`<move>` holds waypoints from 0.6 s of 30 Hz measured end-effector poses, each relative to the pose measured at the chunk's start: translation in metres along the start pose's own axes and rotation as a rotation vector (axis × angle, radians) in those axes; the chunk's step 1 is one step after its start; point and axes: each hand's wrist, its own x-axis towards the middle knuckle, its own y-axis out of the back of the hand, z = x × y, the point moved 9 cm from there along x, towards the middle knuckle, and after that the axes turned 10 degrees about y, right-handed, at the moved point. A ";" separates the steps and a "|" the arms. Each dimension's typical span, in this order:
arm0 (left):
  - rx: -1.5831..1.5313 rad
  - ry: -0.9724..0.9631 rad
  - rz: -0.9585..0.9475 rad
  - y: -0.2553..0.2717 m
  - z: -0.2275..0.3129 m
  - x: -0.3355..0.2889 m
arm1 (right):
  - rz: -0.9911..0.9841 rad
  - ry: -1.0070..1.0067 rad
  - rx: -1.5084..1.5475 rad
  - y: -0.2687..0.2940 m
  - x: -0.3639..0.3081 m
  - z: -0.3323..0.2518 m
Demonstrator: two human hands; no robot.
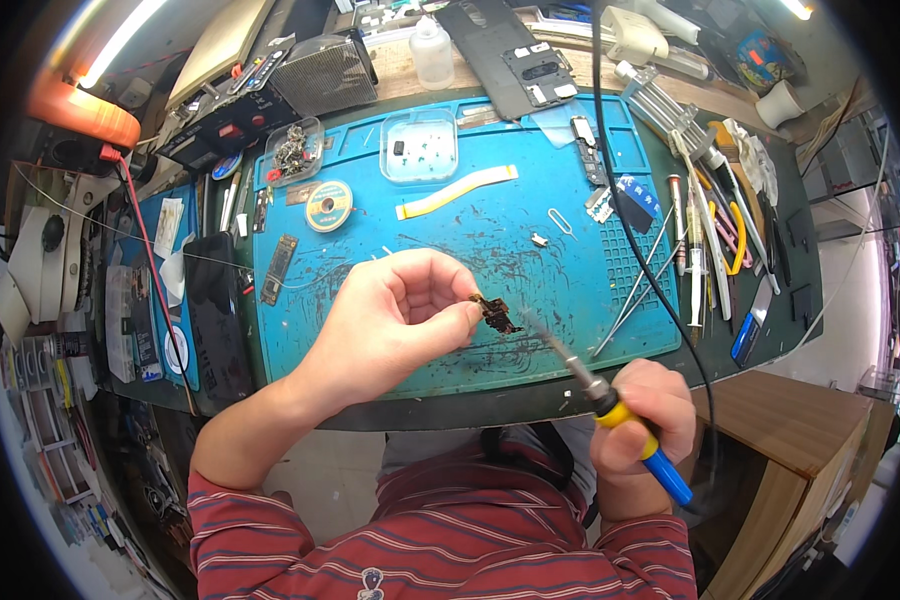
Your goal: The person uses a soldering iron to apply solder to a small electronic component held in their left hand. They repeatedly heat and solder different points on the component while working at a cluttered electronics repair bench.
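Note:
Between the thumb and forefinger of my left hand (405, 312) is a small dark, irregular piece of electronics (497, 315), perhaps a flex part, held above the blue work mat (450, 372). My right hand (642, 422) grips a soldering iron (633, 428) with a yellow and blue handle. The iron's metal shaft slants up and left, its blurred tip close to the dark piece's right side. Whether they touch I cannot tell. A black cord (660, 290) hangs down to the right of the iron.
A solder spool (328, 205), a clear tray (419, 147) and a yellow-white ribbon cable (457, 192) lie beyond my hands. Tweezers (635, 287) and a SIM pin (562, 223) rest to the right. Syringes and pliers (739, 238) crowd the right edge. A circuit board (279, 270) lies left.

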 end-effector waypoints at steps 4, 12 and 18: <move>0.001 0.002 -0.030 0.001 0.001 -0.001 | 0.007 -0.124 -0.151 0.002 -0.003 0.005; 0.014 0.067 -0.132 -0.006 0.001 -0.005 | -0.460 0.120 -0.145 -0.064 0.039 -0.012; 0.085 0.071 -0.190 -0.011 -0.002 -0.008 | -0.501 0.077 -0.052 -0.078 0.029 -0.008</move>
